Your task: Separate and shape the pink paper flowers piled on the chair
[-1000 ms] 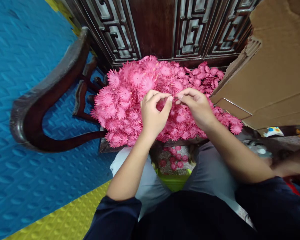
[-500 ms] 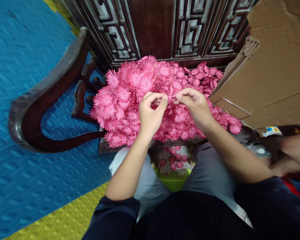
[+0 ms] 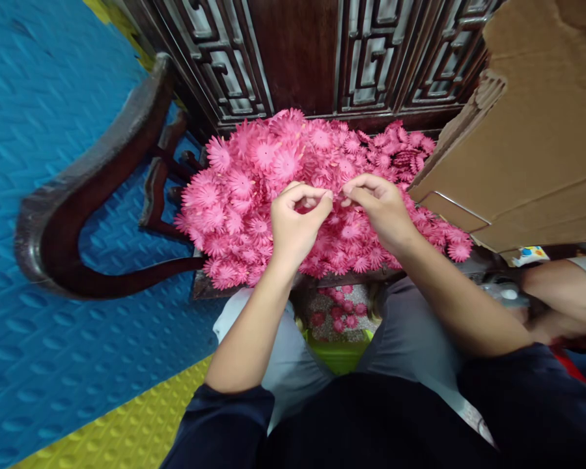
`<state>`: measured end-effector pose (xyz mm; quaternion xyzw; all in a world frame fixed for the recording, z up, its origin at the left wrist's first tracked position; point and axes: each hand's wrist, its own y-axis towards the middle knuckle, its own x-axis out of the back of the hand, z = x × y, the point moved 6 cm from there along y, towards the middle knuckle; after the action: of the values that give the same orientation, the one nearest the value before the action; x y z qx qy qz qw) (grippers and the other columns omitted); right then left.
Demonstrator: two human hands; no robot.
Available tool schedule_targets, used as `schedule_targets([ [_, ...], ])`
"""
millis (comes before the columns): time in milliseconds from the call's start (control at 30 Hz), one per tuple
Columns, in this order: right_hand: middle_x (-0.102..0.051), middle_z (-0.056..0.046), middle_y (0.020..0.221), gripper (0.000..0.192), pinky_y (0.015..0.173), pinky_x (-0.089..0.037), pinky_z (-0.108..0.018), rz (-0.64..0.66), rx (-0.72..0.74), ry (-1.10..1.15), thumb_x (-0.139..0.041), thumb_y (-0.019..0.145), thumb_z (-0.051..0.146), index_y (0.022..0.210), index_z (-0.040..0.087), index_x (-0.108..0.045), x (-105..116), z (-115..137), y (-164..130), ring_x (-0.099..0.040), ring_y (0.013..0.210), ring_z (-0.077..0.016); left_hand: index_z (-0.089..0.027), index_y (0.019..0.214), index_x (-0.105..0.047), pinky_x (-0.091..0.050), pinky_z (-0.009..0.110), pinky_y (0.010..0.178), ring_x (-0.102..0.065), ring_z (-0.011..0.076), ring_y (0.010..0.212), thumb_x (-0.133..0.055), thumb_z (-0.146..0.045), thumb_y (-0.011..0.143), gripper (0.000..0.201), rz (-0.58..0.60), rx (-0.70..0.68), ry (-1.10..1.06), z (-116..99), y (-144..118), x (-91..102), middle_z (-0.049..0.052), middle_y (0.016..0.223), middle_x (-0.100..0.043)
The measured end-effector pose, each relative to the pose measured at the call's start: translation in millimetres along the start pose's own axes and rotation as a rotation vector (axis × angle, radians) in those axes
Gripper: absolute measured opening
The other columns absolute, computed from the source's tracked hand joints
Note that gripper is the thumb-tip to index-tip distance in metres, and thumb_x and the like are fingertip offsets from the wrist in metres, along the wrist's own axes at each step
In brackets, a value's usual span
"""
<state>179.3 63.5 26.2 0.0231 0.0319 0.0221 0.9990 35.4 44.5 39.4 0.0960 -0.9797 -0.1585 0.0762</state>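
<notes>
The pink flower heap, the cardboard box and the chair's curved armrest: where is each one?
pink flower heap (image 3: 244, 195), head view, on a bloom at the heap's left side.
cardboard box (image 3: 532, 150), head view, on its broad brown side.
curved armrest (image 3: 112, 150), head view, on its upper rail.

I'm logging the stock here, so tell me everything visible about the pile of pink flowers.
The flower pile is a heap of many small pink daisy-like blooms with fringed petals and darker centres; they look artificial. It lies mounded on the seat of a dark wooden chair, against its carved back, and reaches the cardboard box on the right. The left hand and right hand are over its middle, fingertips pinched together. A few blooms lie below the seat edge.
</notes>
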Motion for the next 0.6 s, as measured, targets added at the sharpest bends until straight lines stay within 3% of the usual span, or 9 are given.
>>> schedule_targets([
  [233,-0.058,0.005,0.061,0.010,0.067,-0.045,-0.024,0.035,-0.007,0.012,-0.056,0.072,0.013,0.066,0.019,-0.060,-1.1,-1.7,1.0,-0.055,0.061,-0.0070,-0.018,0.062,-0.063,-0.039,0.023,0.061,-0.047,0.0077,0.060,-0.069,-0.019,0.069,0.009,0.027,-0.017,-0.062,0.1,-0.9,-1.5,-0.003,0.062,-0.053],
  [600,-0.051,0.005,0.058,0.014,0.062,-0.042,-0.022,-0.127,-0.056,0.035,-0.051,0.075,0.011,0.063,0.019,-0.055,6.5,-8.5,4.7,-0.048,0.054,-0.0060,-0.020,0.064,-0.062,-0.041,0.024,0.064,-0.048,0.0087,0.062,-0.070,-0.032,0.073,0.017,0.037,-0.052,-0.075,4.0,2.4,-0.1,-0.003,0.063,-0.053],
])
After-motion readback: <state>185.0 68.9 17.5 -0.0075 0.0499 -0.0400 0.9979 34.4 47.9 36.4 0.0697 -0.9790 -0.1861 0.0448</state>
